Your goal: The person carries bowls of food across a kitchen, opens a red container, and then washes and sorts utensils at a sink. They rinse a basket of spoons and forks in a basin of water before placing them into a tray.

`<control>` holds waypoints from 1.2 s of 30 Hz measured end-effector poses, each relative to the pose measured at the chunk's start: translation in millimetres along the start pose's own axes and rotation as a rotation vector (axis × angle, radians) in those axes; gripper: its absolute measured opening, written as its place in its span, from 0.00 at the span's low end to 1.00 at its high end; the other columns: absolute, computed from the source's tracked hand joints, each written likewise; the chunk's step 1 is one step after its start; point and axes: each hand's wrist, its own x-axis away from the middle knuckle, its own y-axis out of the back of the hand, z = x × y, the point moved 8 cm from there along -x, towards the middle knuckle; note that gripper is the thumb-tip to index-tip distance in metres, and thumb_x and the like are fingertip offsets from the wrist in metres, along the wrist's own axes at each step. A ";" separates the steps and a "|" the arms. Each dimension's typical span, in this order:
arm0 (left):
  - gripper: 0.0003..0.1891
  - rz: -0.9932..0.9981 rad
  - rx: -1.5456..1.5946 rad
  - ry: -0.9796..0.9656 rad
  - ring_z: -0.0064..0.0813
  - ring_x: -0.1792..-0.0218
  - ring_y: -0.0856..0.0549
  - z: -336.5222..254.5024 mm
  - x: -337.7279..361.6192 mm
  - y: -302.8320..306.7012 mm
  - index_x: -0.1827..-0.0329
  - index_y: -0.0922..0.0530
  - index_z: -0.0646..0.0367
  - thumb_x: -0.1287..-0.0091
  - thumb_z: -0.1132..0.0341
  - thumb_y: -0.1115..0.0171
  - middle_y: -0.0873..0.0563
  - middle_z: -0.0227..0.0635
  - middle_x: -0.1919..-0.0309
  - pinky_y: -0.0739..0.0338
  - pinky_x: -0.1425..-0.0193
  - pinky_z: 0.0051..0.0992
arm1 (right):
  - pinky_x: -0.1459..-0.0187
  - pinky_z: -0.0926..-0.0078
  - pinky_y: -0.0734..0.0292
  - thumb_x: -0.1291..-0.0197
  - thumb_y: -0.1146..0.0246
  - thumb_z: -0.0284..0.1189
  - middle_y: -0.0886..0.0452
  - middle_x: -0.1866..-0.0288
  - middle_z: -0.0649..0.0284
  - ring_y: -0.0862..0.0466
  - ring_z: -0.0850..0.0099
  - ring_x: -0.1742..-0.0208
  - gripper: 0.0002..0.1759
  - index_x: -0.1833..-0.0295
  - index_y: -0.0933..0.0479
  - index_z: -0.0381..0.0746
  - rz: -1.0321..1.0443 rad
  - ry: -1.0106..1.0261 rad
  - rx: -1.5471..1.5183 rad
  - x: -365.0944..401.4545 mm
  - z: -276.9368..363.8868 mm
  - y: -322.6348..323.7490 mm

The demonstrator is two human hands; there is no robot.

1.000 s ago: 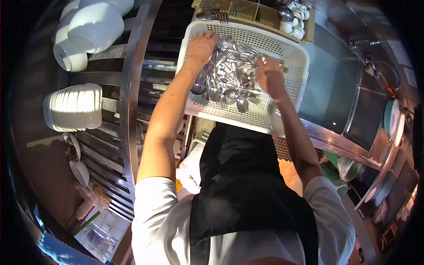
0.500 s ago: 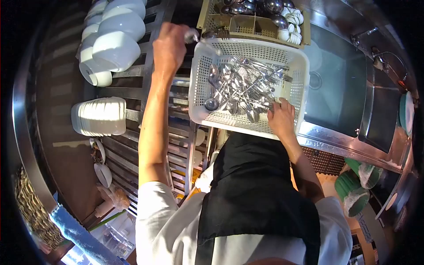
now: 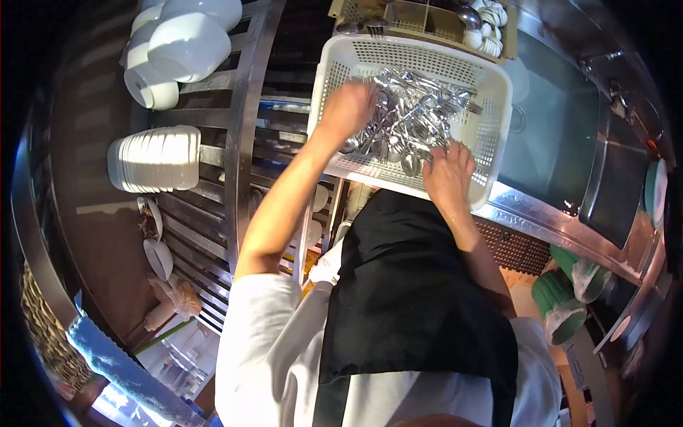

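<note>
A white perforated basket [image 3: 409, 48] holds a loose heap of metal cutlery [image 3: 416, 114]. My left hand [image 3: 348, 110] reaches in over the basket's left side to the heap; its fingers are blurred and partly hidden, so its grip cannot be made out. Near the basket's front right part, my right hand [image 3: 448, 174] rests with slightly spread fingers at the edge of the heap. Behind the basket is a beige divided tray [image 3: 409, 25] with dark-looking spoons and forks on its left and white spoons [image 3: 491, 32] on its right.
White bowls [image 3: 188, 46] and a row of white dishes [image 3: 155, 160] stand at the left by a slatted metal rack [image 3: 245, 135]. A water-filled sink [image 3: 548, 128] lies to the right. Green containers [image 3: 558, 302] are at the lower right, and a blue cloth [image 3: 121, 359] hangs lower left.
My left hand has moved from beside the divided tray, where it held a spoon, down and right into the basket. My right hand stays by the cutlery. The whole view has shifted slightly.
</note>
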 end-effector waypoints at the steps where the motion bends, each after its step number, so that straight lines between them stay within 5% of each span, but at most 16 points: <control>1: 0.10 0.334 -0.148 0.150 0.54 0.59 0.13 20.4 28.8 -40.3 0.61 0.15 0.62 0.38 0.64 0.35 0.13 0.53 0.61 0.18 0.52 0.47 | 0.36 0.51 0.34 0.43 0.32 0.32 0.23 0.40 0.49 0.28 0.51 0.35 0.18 0.50 0.18 0.33 0.004 0.013 -0.070 -1.7 3.7 -4.4; 3: 0.10 0.591 -0.278 0.190 0.52 0.58 0.11 36.8 76.3 -72.8 0.56 0.14 0.59 0.36 0.65 0.36 0.11 0.48 0.61 0.17 0.46 0.46 | 0.35 0.50 0.37 0.44 0.32 0.30 0.24 0.38 0.48 0.30 0.50 0.34 0.18 0.49 0.18 0.33 0.079 0.061 -0.236 -14.7 17.8 -13.4; 6: 0.10 0.416 -0.449 0.052 0.48 0.56 0.10 43.1 88.7 -79.4 0.56 0.13 0.56 0.35 0.67 0.39 0.10 0.45 0.61 0.22 0.39 0.48 | 0.33 0.52 0.35 0.43 0.32 0.28 0.24 0.36 0.50 0.28 0.52 0.34 0.15 0.49 0.17 0.37 0.106 0.198 -0.249 -28.2 51.3 -28.1; 9: 0.07 0.382 -0.397 -0.046 0.44 0.58 0.10 27.8 86.3 -65.9 0.67 0.14 0.56 0.41 0.65 0.37 0.10 0.44 0.63 0.22 0.42 0.47 | 0.33 0.52 0.35 0.41 0.32 0.29 0.24 0.38 0.51 0.28 0.52 0.34 0.16 0.48 0.17 0.37 0.127 0.230 -0.345 -39.2 70.5 -35.0; 14: 0.08 0.264 0.843 0.460 0.20 0.65 0.15 -5.9 71.3 15.3 0.55 0.13 0.65 0.32 0.70 0.34 0.10 0.31 0.66 0.23 0.56 0.24 | 0.51 0.60 0.18 0.29 0.36 0.45 0.19 0.49 0.52 0.15 0.60 0.55 0.31 0.28 0.31 0.41 0.352 -0.102 -1.099 -47.9 61.7 -31.9; 16: 0.08 0.081 1.160 0.471 0.16 0.63 0.18 -33.4 54.4 30.2 0.53 0.14 0.66 0.28 0.71 0.36 0.12 0.28 0.64 0.24 0.55 0.21 | 0.61 0.70 0.16 0.29 0.35 0.38 0.18 0.55 0.57 0.17 0.72 0.61 0.29 0.28 0.32 0.41 0.416 -0.434 -1.661 -55.4 66.8 3.1; 17: 0.10 -0.045 1.271 0.425 0.16 0.64 0.19 -48.1 42.3 35.4 0.50 0.15 0.67 0.28 0.70 0.36 0.12 0.29 0.64 0.24 0.56 0.20 | 0.67 0.78 0.19 0.29 0.34 0.31 0.20 0.56 0.61 0.19 0.77 0.66 0.27 0.28 0.32 0.39 0.288 -0.413 -1.856 -70.8 64.7 28.0; 19: 0.13 -0.314 1.404 0.367 0.17 0.60 0.18 -71.2 24.0 38.8 0.44 0.17 0.69 0.27 0.70 0.37 0.12 0.32 0.59 0.23 0.53 0.20 | 0.67 0.80 0.22 0.32 0.34 0.27 0.20 0.56 0.64 0.20 0.77 0.68 0.24 0.32 0.29 0.36 0.147 -0.155 -1.484 -115.8 40.1 57.8; 21: 0.19 -0.463 1.346 0.327 0.24 0.50 0.15 -89.2 13.6 49.6 0.35 0.23 0.70 0.26 0.72 0.39 0.12 0.39 0.49 0.22 0.41 0.23 | 0.64 0.80 0.22 0.33 0.33 0.28 0.20 0.57 0.65 0.20 0.77 0.68 0.24 0.34 0.27 0.37 0.095 0.012 -1.490 -165.7 30.8 78.7; 27: 0.12 -0.376 1.261 0.397 0.24 0.47 0.14 -66.2 58.8 6.1 0.43 0.18 0.67 0.26 0.75 0.41 0.11 0.38 0.49 0.23 0.39 0.22 | 0.69 0.79 0.20 0.35 0.28 0.32 0.19 0.57 0.65 0.16 0.72 0.66 0.27 0.34 0.30 0.38 0.007 -0.276 -1.558 -327.2 -53.4 -0.8; 28: 0.12 -0.365 1.144 0.469 0.27 0.53 0.13 -44.9 74.2 -8.5 0.47 0.16 0.65 0.31 0.77 0.40 0.11 0.42 0.53 0.21 0.47 0.26 | 0.69 0.73 0.20 0.33 0.30 0.35 0.17 0.60 0.60 0.14 0.65 0.67 0.27 0.34 0.31 0.41 -0.049 -0.275 -1.510 -345.0 -66.1 -10.9; 30: 0.10 -0.290 0.797 0.579 0.35 0.55 0.12 -7.0 100.8 -25.2 0.51 0.14 0.65 0.33 0.77 0.40 0.11 0.47 0.56 0.20 0.50 0.31 | 0.52 0.45 0.18 0.34 0.33 0.40 0.14 0.47 0.42 0.10 0.51 0.61 0.30 0.36 0.27 0.29 -0.219 -0.297 -0.957 -302.5 -12.4 75.0; 31: 0.10 -0.297 0.677 0.569 0.41 0.55 0.12 6.3 106.9 -28.3 0.52 0.14 0.65 0.33 0.76 0.39 0.12 0.49 0.56 0.19 0.50 0.33 | 0.52 0.45 0.18 0.34 0.33 0.40 0.14 0.47 0.42 0.10 0.51 0.61 0.30 0.36 0.27 0.29 -0.209 -0.306 -0.958 -302.2 -15.8 66.3; 33: 0.09 -0.350 0.447 0.472 0.52 0.55 0.13 25.8 98.8 -29.0 0.55 0.14 0.66 0.34 0.73 0.39 0.13 0.54 0.58 0.19 0.50 0.43 | 0.45 0.48 0.18 0.38 0.28 0.44 0.15 0.43 0.44 0.10 0.53 0.54 0.40 0.29 0.33 0.32 -0.248 -0.287 -0.224 -305.8 -20.0 62.0; 35: 0.08 -0.402 0.335 0.446 0.52 0.55 0.13 35.7 73.6 -23.3 0.57 0.15 0.67 0.35 0.74 0.40 0.13 0.55 0.59 0.20 0.49 0.44 | 0.63 0.56 0.17 0.28 0.40 0.40 0.12 0.62 0.52 0.14 0.49 0.69 0.17 0.45 0.22 0.39 -0.437 -0.171 -0.072 -258.4 -9.0 61.7; 36: 0.08 -0.453 0.224 0.421 0.52 0.55 0.13 39.7 61.4 -21.0 0.59 0.15 0.68 0.36 0.75 0.40 0.14 0.56 0.60 0.20 0.49 0.46 | 0.60 0.52 0.19 0.29 0.39 0.41 0.14 0.60 0.50 0.15 0.46 0.65 0.18 0.42 0.23 0.42 -0.313 -0.136 -0.234 -236.4 -7.2 38.8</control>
